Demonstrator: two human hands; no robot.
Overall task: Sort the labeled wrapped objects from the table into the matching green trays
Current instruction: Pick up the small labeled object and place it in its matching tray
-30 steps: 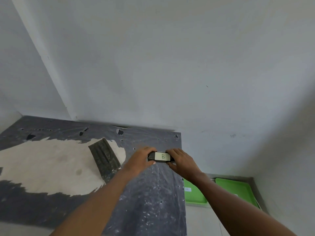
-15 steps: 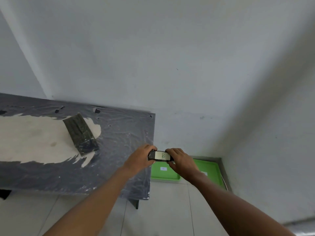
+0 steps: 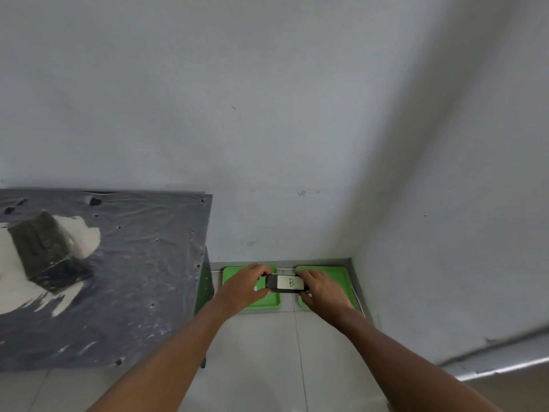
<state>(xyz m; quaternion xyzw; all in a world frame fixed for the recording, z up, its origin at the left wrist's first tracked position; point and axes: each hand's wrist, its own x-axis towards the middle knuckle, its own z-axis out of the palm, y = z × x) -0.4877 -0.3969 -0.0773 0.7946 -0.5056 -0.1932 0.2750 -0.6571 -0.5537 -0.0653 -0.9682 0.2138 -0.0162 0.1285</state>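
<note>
The B-labeled wrapped object (image 3: 286, 283) is held in the air btwn both hands, over the gap between two green trays on the floor. Left hand (image 3: 248, 285) pinches its left end, right hand (image 3: 319, 288) its right end; both closed on it, label facing up.

To do the step well, imo: read each tray's own tag before lowering. A small white tag shows on the left tray (image 3: 271, 303) just beside the left hand, but it's too small to read; no tag is visible on the right tray (image 3: 338, 272). Once matched, shift over that tray's middle, lower, then let go w/ both hands so it lies flat, label up.

Looks: small, flat, dark wrap, rectangular, w/ a white label and a handwritten "B".

Further out: a bigger dark wrapped block (image 3: 44, 248) lies on the table (image 3: 142, 278), under clear plastic, well apart, not yet sorted.
</note>
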